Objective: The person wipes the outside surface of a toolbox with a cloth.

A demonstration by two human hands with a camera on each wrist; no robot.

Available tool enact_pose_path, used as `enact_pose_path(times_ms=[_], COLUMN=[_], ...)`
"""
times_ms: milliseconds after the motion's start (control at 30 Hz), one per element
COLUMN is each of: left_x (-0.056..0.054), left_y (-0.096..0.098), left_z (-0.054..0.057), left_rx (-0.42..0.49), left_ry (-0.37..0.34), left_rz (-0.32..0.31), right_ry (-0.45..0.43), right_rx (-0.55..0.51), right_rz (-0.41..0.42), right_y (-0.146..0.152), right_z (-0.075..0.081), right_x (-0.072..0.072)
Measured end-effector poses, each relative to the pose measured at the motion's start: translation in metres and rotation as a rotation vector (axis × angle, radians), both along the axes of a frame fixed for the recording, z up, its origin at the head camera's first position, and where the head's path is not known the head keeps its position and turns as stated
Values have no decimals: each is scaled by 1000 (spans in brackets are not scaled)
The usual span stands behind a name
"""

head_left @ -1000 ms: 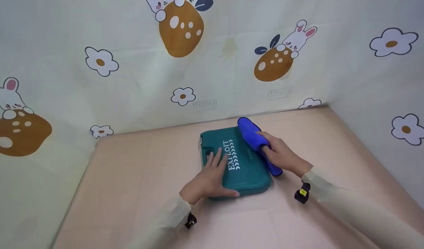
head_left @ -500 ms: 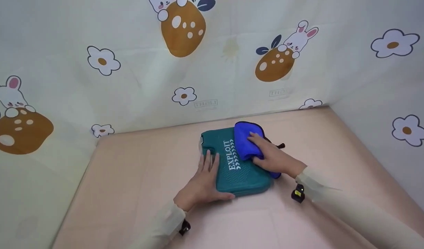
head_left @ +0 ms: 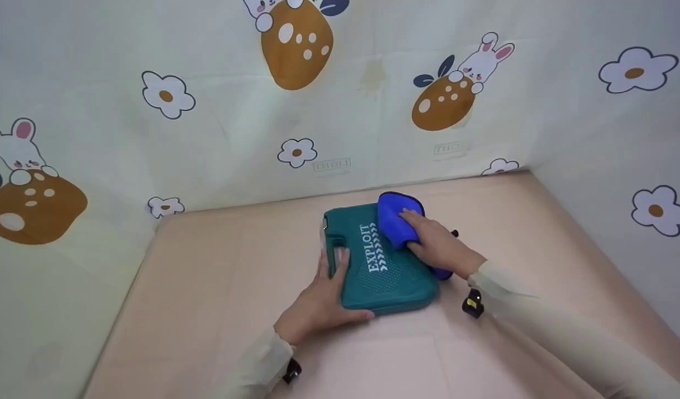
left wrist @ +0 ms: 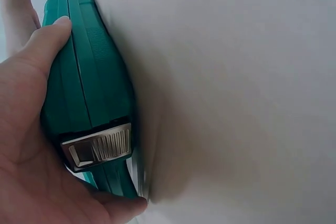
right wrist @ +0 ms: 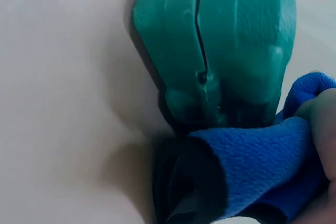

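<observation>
A green plastic tool case (head_left: 398, 285) marked EXPLOIT lies flat on the table. My left hand (head_left: 315, 305) grips its near-left corner, thumb along the near side and fingers at the handle opening. A metal latch (left wrist: 100, 145) shows beside that palm in the left wrist view. In my right hand (head_left: 442, 246) is a blue cloth (head_left: 392, 221) with dark edging, pressed onto the right part of the lid. The cloth drapes down over the case's right side; the right wrist view shows its fuzzy fold (right wrist: 257, 156) there, with the case seam above it.
The table has a pale pinkish cover (head_left: 206, 293). Behind it and at both sides hang pale sheets (head_left: 223, 138) printed with rabbits and flowers. A black band with a yellow spot (head_left: 473, 303) is on the right wrist.
The right hand has pushed the blue cloth from the case's right edge further onto the lid and spread it. The left hand has slid left and nearer, from the lid to the handle side.
</observation>
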State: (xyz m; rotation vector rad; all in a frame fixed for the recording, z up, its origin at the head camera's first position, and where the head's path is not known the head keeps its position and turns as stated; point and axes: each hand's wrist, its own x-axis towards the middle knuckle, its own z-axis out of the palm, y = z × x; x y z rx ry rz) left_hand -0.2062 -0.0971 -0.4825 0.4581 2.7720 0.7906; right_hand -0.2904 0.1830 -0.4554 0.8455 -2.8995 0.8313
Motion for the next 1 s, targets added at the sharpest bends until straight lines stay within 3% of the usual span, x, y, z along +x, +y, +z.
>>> enact_pose_path(times_ms=[433, 700, 1000], left_x=[1, 2, 0], left_y=[-7, -9, -9], left_z=[-3, -3, -4], left_rx=[33, 30, 31], left_ry=[-32, -38, -19], left_rz=[-23, -33, -45], right_ry=[-28, -37, -28], right_rx=[-28, 20, 146], right_rz=[-3, 10, 33], right_y=[2, -7, -16], right_z=[0, 6, 12], right_x=[-4, -6, -31])
